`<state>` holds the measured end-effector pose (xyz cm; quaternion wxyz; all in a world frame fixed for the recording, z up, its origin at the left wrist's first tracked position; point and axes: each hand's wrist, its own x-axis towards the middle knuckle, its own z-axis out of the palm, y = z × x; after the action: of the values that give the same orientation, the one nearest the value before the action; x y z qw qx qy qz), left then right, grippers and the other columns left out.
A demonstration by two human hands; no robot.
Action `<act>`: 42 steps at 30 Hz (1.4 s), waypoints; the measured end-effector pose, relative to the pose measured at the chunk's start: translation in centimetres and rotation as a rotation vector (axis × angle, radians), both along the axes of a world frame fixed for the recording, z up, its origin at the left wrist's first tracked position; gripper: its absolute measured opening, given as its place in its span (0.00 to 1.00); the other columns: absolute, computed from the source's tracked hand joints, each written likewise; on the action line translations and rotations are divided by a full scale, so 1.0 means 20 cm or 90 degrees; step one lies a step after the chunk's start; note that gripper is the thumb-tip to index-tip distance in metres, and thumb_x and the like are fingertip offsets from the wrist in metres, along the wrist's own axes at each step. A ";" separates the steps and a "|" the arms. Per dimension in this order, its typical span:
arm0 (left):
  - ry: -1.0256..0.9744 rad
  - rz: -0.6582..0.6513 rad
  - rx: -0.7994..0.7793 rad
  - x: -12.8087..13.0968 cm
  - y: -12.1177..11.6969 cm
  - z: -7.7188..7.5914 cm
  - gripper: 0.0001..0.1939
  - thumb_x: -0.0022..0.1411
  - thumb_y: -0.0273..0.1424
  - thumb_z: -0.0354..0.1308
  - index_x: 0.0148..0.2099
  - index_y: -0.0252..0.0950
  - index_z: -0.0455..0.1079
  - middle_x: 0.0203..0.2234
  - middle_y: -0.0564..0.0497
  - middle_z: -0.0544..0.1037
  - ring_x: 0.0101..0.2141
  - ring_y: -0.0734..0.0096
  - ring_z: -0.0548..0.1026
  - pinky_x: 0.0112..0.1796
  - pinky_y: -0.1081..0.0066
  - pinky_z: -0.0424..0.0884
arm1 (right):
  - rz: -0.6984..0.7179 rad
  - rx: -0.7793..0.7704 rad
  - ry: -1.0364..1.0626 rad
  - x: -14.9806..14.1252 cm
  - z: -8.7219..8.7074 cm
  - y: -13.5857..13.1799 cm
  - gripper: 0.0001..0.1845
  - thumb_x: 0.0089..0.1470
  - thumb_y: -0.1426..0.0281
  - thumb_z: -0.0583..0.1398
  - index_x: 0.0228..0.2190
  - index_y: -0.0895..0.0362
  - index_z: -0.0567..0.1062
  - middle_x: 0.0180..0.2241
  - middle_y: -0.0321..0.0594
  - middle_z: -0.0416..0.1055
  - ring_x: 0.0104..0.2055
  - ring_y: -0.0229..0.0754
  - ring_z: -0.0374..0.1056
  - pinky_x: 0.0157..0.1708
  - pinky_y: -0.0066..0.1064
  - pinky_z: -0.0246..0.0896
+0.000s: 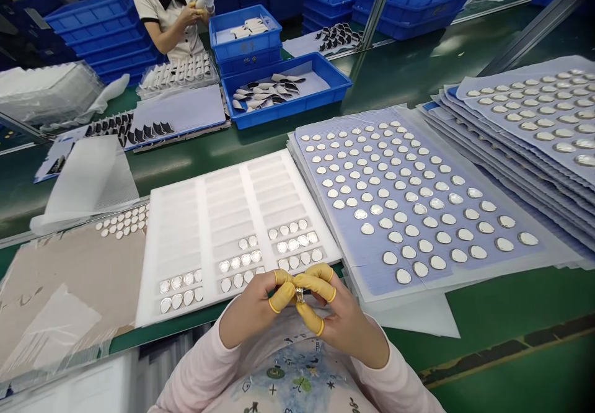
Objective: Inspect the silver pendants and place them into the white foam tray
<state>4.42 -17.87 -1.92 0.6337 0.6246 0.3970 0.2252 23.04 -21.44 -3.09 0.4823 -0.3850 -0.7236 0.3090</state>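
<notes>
My left hand (pixel 253 307) and my right hand (pixel 341 320) meet close to my chest, fingertips in yellow finger cots. Together they pinch one small shiny teardrop-shaped metal piece (pixel 300 295). Just beyond them lies a white foam tray (pixel 209 214) with slotted rows; its nearest slots hold several of the same shiny pieces. To the right, a blue sheet (pixel 372 258) carries many more of these pieces in rows.
Stacked sheets of pieces (pixel 534 115) lie at the far right. Blue bins (pixel 286 112) with dark and white parts stand across the green bench. A co-worker (pixel 170 13) sits opposite, handling something. A brown sheet (pixel 69 270) with a few pieces lies left.
</notes>
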 end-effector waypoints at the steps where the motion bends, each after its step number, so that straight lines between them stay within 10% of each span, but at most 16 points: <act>1: 0.006 -0.003 -0.011 0.00 0.00 0.00 0.24 0.68 0.50 0.51 0.34 0.33 0.70 0.29 0.51 0.74 0.31 0.71 0.68 0.35 0.71 0.65 | 0.005 0.000 -0.003 0.00 0.00 0.00 0.26 0.57 0.81 0.57 0.54 0.49 0.67 0.37 0.39 0.63 0.37 0.41 0.66 0.37 0.34 0.70; 26: 0.088 0.006 0.097 -0.01 0.00 0.04 0.11 0.64 0.31 0.57 0.45 0.36 0.77 0.33 0.49 0.78 0.34 0.69 0.73 0.37 0.71 0.70 | -0.020 0.099 -0.101 0.00 -0.06 0.02 0.17 0.63 0.74 0.58 0.52 0.50 0.67 0.38 0.42 0.71 0.36 0.43 0.70 0.36 0.38 0.73; 32: -0.054 0.047 -0.001 -0.02 -0.02 0.00 0.15 0.63 0.39 0.60 0.47 0.35 0.76 0.38 0.45 0.79 0.36 0.66 0.74 0.39 0.69 0.73 | -0.052 0.164 -0.057 0.00 -0.05 0.03 0.17 0.62 0.74 0.59 0.51 0.49 0.69 0.36 0.41 0.73 0.33 0.42 0.71 0.33 0.36 0.73; 42: -0.445 0.014 -0.217 0.02 -0.04 -0.04 0.20 0.57 0.41 0.69 0.48 0.38 0.72 0.34 0.47 0.78 0.33 0.66 0.78 0.40 0.63 0.77 | -0.036 -0.048 0.303 -0.02 -0.07 -0.05 0.16 0.62 0.71 0.62 0.50 0.46 0.72 0.37 0.40 0.74 0.35 0.42 0.74 0.35 0.36 0.76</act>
<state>4.72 -18.65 -2.77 0.8229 0.3919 0.1955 0.3620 22.66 -22.41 -4.50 0.6329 -0.3394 -0.5663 0.4044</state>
